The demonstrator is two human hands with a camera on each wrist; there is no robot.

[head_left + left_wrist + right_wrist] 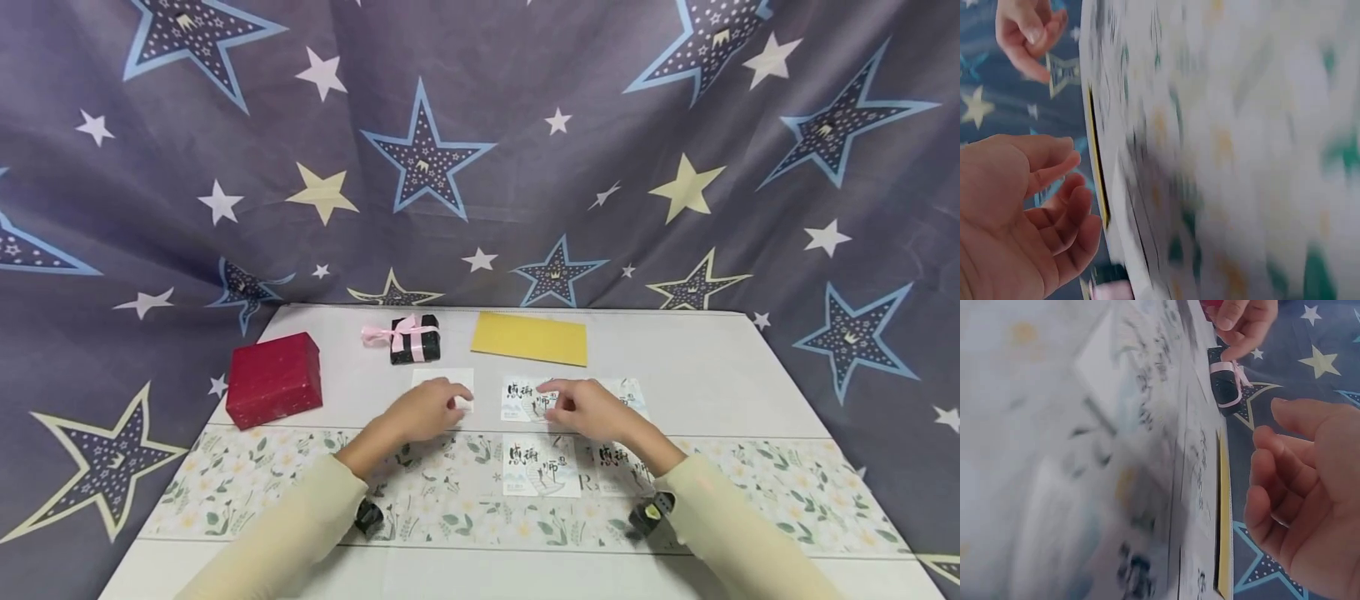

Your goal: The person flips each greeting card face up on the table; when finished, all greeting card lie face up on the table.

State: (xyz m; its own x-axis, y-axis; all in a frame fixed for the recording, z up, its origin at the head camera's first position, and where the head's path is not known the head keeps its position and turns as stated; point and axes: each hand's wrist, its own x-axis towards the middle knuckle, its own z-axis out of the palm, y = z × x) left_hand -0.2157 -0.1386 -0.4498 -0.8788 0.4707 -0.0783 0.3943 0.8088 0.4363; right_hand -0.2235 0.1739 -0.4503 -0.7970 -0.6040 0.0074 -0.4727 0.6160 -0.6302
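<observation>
My left hand [427,408] hovers with bent fingers over a plain white card [441,377], partly covering it. No object shows between its fingers in the left wrist view. To the right, my right hand [591,410] is above two white cards with black brush lettering; one card [517,406] shows to its left, the other card [632,392] behind it. Its fingers curve loosely around nothing in the right wrist view. Nearer to me lie two more lettered cards, a left card [540,479] and a right card [622,467] partly under my right forearm.
A red box [274,379] stands at the table's left. Farther back are a small black gift box [427,343] with a pink ribbon [405,333] and a flat yellow envelope-like piece [528,338]. A starry curtain [525,225] hangs behind the table [705,375].
</observation>
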